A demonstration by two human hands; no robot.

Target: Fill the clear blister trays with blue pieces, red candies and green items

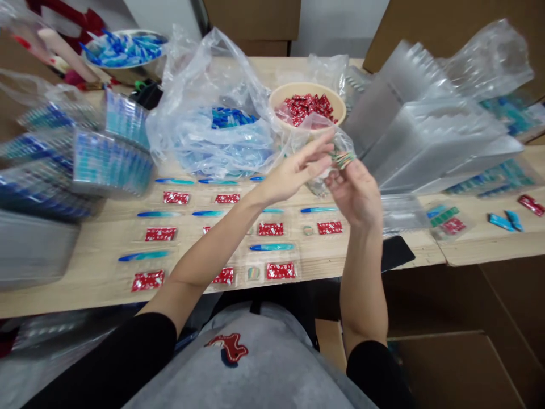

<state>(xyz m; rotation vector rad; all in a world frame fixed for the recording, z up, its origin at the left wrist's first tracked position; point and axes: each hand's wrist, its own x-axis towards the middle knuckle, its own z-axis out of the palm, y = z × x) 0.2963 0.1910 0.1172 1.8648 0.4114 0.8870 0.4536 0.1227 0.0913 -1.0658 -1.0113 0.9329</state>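
Note:
My right hand pinches a small multicoloured bundle, possibly rubber bands, between its fingertips. My left hand is raised beside it, fingers spread and nearly reaching the bundle, holding nothing I can see. A thin clear plastic bag hangs just behind the fingers. Below both hands, clear blister trays lie in rows on the wooden table, holding red foil packets, slim blue-teal sticks and a small striped piece. My left forearm hides part of the rows.
A tan bowl of red packets stands behind my hands, beside a plastic bag of blue items. Stacked clear trays rise at left and right. A black phone lies at the table's front edge, with cardboard boxes below.

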